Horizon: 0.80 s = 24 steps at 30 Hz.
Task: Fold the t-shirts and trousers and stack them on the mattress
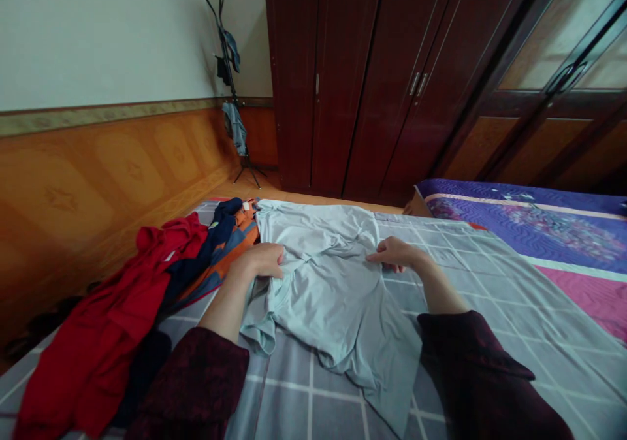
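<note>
A pale grey-green shirt (328,296) lies spread and rumpled over the checked bedsheet (294,388). My left hand (267,259) is closed on the shirt's left edge, with the cloth bunched under the fingers. On the opposite edge, my right hand (392,254) pinches the fabric between thumb and fingers. Creases run across the shirt between the two hands. One sleeve hangs loosely toward the lower right, and another part folds over below my left wrist.
Red clothing (112,322) and an orange and navy garment (220,244) are heaped along the bed's left side. A purple floral bedspread (539,224) covers the surface at right. Beyond the bed stand a dark red wardrobe (343,87) and a coat rack (228,61).
</note>
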Available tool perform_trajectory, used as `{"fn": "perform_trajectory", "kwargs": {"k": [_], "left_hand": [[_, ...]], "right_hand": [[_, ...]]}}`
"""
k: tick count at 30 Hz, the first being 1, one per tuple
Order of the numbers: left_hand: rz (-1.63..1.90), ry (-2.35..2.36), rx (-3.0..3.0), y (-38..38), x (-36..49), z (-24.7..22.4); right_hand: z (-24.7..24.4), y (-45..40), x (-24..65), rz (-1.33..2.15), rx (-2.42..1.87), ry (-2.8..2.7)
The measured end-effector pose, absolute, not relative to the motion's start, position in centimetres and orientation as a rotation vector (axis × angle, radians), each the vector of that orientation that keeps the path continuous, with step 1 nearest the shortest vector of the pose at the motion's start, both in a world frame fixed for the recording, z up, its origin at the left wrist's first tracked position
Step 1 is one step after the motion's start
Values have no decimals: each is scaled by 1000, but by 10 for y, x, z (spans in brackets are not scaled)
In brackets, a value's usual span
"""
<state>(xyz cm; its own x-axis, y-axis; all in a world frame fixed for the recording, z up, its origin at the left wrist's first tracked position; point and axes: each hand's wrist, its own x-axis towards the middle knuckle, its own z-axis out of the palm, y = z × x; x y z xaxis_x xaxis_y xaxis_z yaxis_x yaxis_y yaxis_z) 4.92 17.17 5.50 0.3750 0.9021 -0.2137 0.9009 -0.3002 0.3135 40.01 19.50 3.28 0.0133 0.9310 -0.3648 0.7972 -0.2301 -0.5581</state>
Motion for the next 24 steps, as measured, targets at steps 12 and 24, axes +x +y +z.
{"fn": "perform_trajectory", "kwargs": {"k": [12,24], "left_hand": [[1048,2310,2015,179,-21,83],[222,1449,2221,179,13,61]], "right_hand": [[59,187,387,266,-2265,-1844],[54,97,230,453,-1390,-2835]]}}
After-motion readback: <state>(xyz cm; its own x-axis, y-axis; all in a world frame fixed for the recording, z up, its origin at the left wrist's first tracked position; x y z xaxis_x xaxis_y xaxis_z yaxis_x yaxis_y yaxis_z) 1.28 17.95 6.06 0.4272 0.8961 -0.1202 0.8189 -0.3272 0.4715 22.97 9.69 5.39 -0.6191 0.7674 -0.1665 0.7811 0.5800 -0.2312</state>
